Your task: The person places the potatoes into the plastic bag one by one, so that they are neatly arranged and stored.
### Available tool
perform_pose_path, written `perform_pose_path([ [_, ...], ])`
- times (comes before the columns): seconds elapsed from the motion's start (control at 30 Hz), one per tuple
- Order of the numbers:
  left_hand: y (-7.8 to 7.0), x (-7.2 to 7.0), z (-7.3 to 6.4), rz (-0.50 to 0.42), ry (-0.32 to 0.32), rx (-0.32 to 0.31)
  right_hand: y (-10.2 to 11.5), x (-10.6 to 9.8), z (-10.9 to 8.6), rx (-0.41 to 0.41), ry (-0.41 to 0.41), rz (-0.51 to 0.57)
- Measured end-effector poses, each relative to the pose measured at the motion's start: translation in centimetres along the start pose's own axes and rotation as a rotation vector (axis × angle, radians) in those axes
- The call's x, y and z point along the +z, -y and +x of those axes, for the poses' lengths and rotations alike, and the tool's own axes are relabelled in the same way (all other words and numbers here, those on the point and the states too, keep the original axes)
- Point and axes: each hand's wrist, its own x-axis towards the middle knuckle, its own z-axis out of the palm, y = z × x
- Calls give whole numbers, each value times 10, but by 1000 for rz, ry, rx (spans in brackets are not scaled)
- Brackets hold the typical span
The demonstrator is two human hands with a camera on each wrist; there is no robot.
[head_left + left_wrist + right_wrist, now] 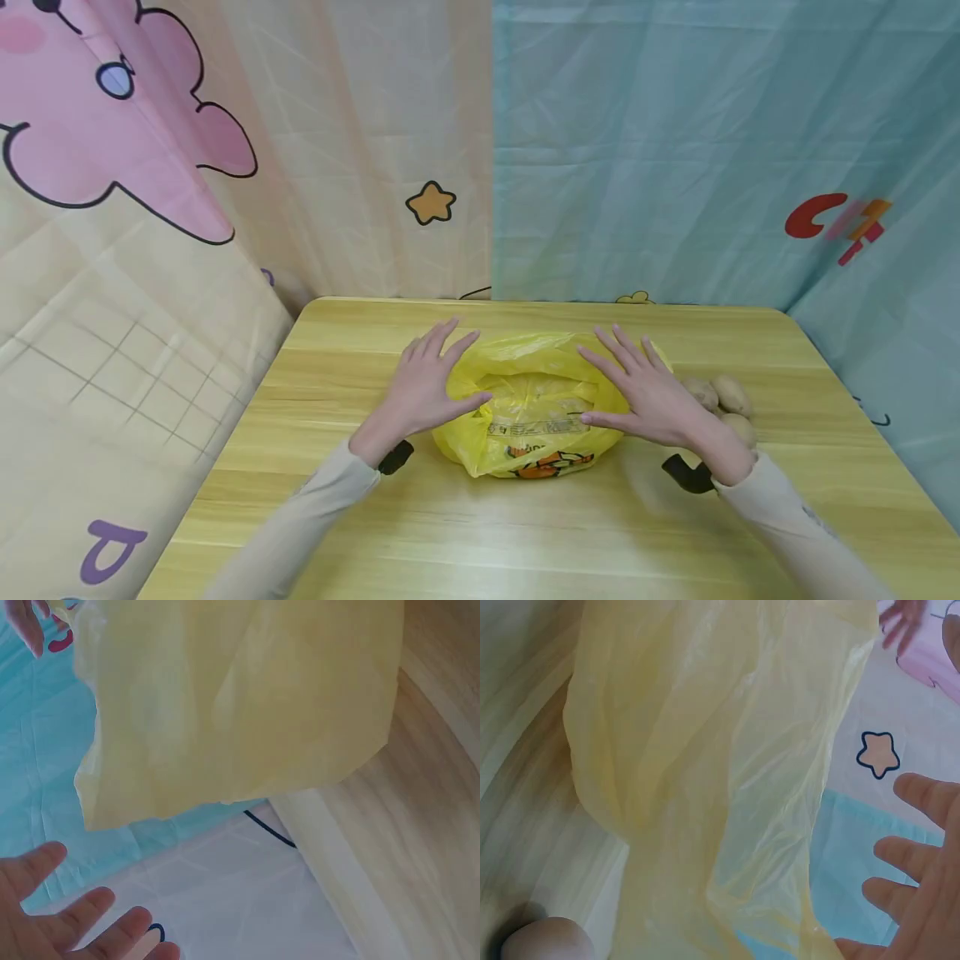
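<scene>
A yellow plastic bag (540, 417) stands on the table with its mouth wide and facing up, printed lettering and an orange picture low on its front. My left hand (427, 383) hovers at the bag's left rim, fingers spread and holding nothing. On the opposite side my right hand (648, 392) is spread the same way, its thumb reaching over the bag's opening. The left wrist view shows the bag's side wall (240, 705) beyond the straight fingers (82, 915). Several potatoes (731, 396) lie to the right of the bag, partly hidden behind my right hand and wrist.
The wooden table (360, 517) has rounded far corners. Printed curtains (645, 150) hang behind it and along both sides. A dark strap (688, 475) shows at my right wrist and another (396, 457) at my left.
</scene>
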Motion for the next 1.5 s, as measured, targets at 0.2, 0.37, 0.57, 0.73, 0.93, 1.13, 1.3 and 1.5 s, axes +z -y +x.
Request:
perform_pose_path([
  [0.2, 8, 6, -10, -145, -5, -258, -5, 1, -8, -2, -87, 56],
  [0.37, 15, 16, -16, -223, 37, -413, -11, 1, -17, 10, -188, 92],
  [0.57, 26, 26, -22, -287, 37, -467, -23, 2, -31, 74, -296, 183],
  [0.73, 31, 30, -25, -309, 45, -456, -34, 6, -48, 194, -294, 353],
  [0.93, 34, 34, -27, -306, 11, -398, -45, 13, -64, 226, -383, 362],
  [1.13, 35, 38, -27, -333, -98, -364, -54, 12, -74, 275, -382, 412],
  [1.3, 37, 40, -28, -369, -175, -353, -60, 8, -83, 399, -248, 517],
  [1.5, 38, 43, -28, -390, -209, -346, -74, 8, -83, 410, -167, 540],
])
